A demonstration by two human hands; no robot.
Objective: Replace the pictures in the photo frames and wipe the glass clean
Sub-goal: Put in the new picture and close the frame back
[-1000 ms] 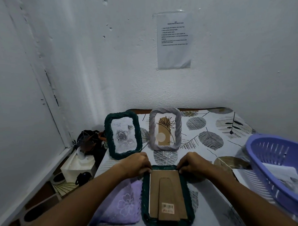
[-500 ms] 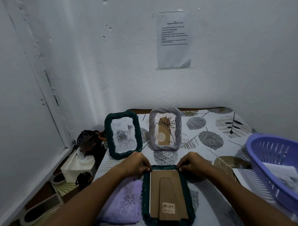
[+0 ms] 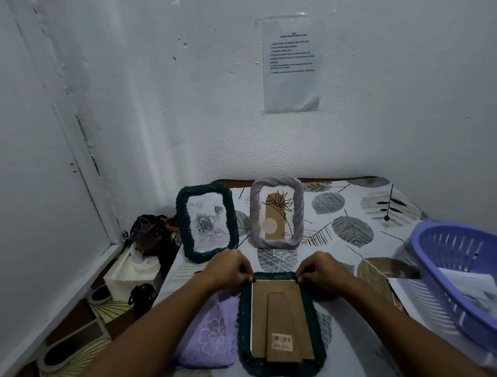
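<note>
A dark green rope-trimmed photo frame lies face down at the near middle of the worktop, which wears a white cloth printed with grey and brown leaves. The frame's brown cardboard backing faces up, with a folded stand and a barcode sticker near its near end. The left hand has its fingers curled onto the frame's far left corner, and the right hand pinches the far right corner, both fingertips at the backing's far edge. A lilac towel with a stitched flower lies just left of the frame, partly under the left forearm. Farther back stand two upright frames: a dark green rope frame holding a grey rose drawing on the left and a grey rope frame holding a brown line-art flower print on the right. A purple slotted plastic basket sits at the right edge with paper sheets inside. A printed sheet is taped to the white wall.
</note>
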